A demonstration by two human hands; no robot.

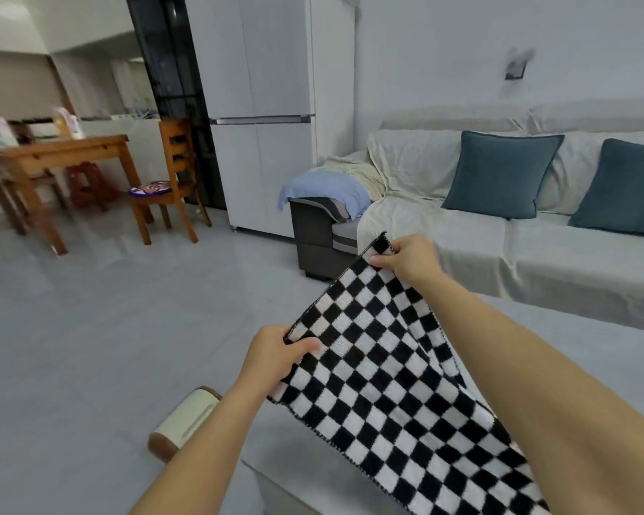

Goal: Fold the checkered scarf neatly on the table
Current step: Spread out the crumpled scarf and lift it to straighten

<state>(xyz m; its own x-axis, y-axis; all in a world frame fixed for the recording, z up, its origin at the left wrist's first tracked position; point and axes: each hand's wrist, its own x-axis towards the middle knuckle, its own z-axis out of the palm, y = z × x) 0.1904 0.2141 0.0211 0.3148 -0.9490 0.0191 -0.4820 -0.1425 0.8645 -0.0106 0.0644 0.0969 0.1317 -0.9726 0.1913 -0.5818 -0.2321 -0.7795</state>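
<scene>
Up above the pale tabletop [305,451], black-and-white checkered knit scarf [380,384], short edge stretched between both hands. Near corner pinched by left hand [272,356], thumb on top; far corner pinched by right hand [411,260]. Long axis slanting from that raised edge down toward the near right, lower end out of frame. Open grey tiled floor [108,328] off the tabletop's left edge; cloth-covered sofa [536,254] beyond its far edge.

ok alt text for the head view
A person's left hand and right hand pinch the end corners of a black-and-white checkered knitted scarf, held up. Behind are a cream sofa with teal cushions and a white fridge.
</scene>
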